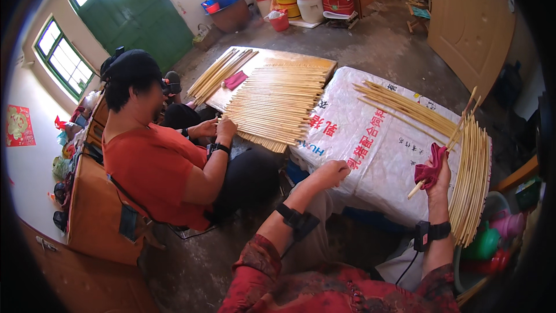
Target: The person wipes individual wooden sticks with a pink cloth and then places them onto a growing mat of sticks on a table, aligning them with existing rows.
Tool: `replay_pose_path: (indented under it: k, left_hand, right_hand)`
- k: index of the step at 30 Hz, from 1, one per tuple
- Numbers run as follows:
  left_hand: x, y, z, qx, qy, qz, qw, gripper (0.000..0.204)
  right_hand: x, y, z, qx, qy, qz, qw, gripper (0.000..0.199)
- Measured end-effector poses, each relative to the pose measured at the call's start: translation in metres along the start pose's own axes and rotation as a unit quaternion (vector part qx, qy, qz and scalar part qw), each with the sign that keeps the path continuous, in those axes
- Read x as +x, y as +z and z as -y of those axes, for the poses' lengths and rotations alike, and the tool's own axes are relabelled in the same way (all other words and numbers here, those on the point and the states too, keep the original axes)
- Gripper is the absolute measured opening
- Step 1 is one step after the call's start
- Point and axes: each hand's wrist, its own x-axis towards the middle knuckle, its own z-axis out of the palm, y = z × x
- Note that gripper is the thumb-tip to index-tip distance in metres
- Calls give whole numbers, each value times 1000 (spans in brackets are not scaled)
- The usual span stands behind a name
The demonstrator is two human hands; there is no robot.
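My right hand (441, 178) is closed round a dark red cloth (430, 166), which is wrapped about a pale, thin wooden stick (414, 190). The stick slants up and away over the table. Over the near left edge of the table my left hand (331, 175) hovers or rests with its fingers curled in; I see nothing in them. A dense row of similar sticks (470, 179) lies along the table's right edge, just beside my right hand. A looser bunch of sticks (405, 107) lies across the far part, above the white plastic sheet (370, 182) with coloured print.
To my left a seated person in an orange-red shirt (153, 162) handles sticks laid side by side (278, 101) on another table. Buckets (310, 7) stand along the far wall. An open door (472, 29) is at the far right; a basin with bottles (489, 243) stands at lower right.
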Motion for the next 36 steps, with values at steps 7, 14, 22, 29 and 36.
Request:
replay_pose_path:
  k: [7, 14, 22, 29, 36]
  left_hand:
    - [-3, -3, -2, 6, 7, 8, 1000, 19]
    - [-2, 3, -5, -9, 33, -3, 999, 21]
    - [-1, 1, -3, -3, 0, 0, 1000, 26]
    - [-1, -2, -6, 37, -16, 19, 999, 24]
    - [-8, 55, -18, -37, 110, 41, 992, 26]
  right_hand:
    - [-3, 0, -3, -7, 15, 2, 1000, 36]
    - [8, -21, -5, 13, -12, 22, 1000, 31]
    - [4, -15, -8, 30, -25, 21, 999, 26]
    - [-6, -1, -12, 12, -25, -6, 1000, 29]
    - [-7, -4, -23, 4, -26, 4, 1000, 28]
